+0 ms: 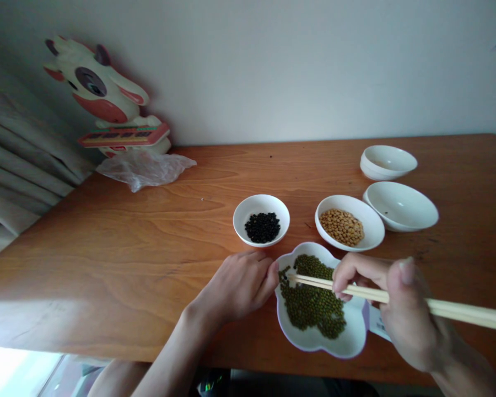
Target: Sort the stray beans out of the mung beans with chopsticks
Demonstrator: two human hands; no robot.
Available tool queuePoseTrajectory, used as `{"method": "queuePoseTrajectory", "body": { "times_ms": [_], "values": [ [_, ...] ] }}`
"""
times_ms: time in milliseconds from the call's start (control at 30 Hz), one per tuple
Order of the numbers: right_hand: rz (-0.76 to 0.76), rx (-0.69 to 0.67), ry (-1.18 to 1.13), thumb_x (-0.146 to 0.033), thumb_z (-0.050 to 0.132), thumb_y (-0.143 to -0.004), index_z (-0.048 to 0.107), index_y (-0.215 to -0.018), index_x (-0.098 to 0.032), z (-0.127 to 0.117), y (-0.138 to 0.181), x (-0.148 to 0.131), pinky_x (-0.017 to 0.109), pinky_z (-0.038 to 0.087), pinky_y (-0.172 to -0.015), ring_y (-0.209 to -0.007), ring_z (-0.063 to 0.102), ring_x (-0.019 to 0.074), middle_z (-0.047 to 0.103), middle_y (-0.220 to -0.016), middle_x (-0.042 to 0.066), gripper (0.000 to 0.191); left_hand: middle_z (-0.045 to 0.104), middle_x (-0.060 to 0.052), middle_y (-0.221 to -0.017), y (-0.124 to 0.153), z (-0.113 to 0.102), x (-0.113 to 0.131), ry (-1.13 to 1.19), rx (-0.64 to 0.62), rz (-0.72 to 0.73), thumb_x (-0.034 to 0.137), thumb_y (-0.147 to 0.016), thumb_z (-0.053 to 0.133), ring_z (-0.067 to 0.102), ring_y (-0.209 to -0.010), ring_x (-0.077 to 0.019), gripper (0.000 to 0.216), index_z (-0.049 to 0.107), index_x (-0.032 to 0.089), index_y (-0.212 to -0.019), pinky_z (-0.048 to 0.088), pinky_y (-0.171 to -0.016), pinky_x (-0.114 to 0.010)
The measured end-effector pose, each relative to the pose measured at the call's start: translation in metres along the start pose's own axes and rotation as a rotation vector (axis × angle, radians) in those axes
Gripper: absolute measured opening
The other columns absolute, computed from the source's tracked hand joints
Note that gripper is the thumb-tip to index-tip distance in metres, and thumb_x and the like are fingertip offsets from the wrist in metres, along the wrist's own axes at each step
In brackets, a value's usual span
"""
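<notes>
My right hand (397, 298) is closed around a pair of wooden chopsticks (458, 311). Their tips reach the left lobe of a white flower-shaped dish (351, 344) with a lilac rim, beside a few dark beans among the green mung beans (310, 300). My left hand (246, 281) lies on the table at the dish's left side, fingers curled, thumb against the rim. Just beyond it stands a white bowl (240, 212) of black beans (262, 227). Right of that, another white bowl (374, 229) contains yellowish-tan beans (342, 226).
Two more white bowls (413, 207) (388, 160) stand at the right; a small dark speck lies in the nearer one. A cow-shaped toy keyboard (124, 135) leans at the back left by a crumpled clear plastic bag (149, 168). The wooden table (128, 264) meets a wall behind.
</notes>
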State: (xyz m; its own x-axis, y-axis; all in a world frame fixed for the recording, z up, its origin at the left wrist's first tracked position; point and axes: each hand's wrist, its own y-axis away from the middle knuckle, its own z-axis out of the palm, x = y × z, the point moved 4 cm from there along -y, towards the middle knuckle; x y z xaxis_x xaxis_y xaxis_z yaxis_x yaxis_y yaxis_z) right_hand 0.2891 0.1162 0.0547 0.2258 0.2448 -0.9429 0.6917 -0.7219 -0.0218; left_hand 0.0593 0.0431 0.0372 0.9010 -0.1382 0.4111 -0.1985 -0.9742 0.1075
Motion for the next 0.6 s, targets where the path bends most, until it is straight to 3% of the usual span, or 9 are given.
{"method": "queuePoseTrajectory", "body": {
  "times_ms": [300, 600],
  "values": [
    [-0.029, -0.027, 0.025, -0.078, 0.016, -0.105, 0.064, -0.080, -0.025, 0.0066, 0.0005, -0.0072, 0.033, 0.035, -0.055, -0.059, 0.051, 0.0171, 0.056, -0.065, 0.001, 0.076, 0.077, -0.009, -0.095, 0.0007, 0.0006, -0.0002, 0.029, 0.004, 0.000, 0.037, -0.117, 0.030, 0.072, -0.086, -0.0224, 0.046, 0.068, 0.018, -0.098, 0.054, -0.082, -0.035],
    [-0.046, -0.027, 0.049, -0.079, 0.012, -0.104, 0.063, -0.081, -0.024, 0.0076, -0.0012, -0.0071, 0.034, 0.034, -0.055, -0.058, 0.051, 0.0180, 0.057, -0.065, 0.002, 0.078, 0.077, -0.009, -0.097, 0.0007, -0.0016, 0.0008, 0.057, 0.013, -0.003, 0.036, -0.117, 0.031, 0.072, -0.088, -0.0224, 0.045, 0.069, 0.019, -0.100, 0.054, -0.085, -0.035]
  ]
}}
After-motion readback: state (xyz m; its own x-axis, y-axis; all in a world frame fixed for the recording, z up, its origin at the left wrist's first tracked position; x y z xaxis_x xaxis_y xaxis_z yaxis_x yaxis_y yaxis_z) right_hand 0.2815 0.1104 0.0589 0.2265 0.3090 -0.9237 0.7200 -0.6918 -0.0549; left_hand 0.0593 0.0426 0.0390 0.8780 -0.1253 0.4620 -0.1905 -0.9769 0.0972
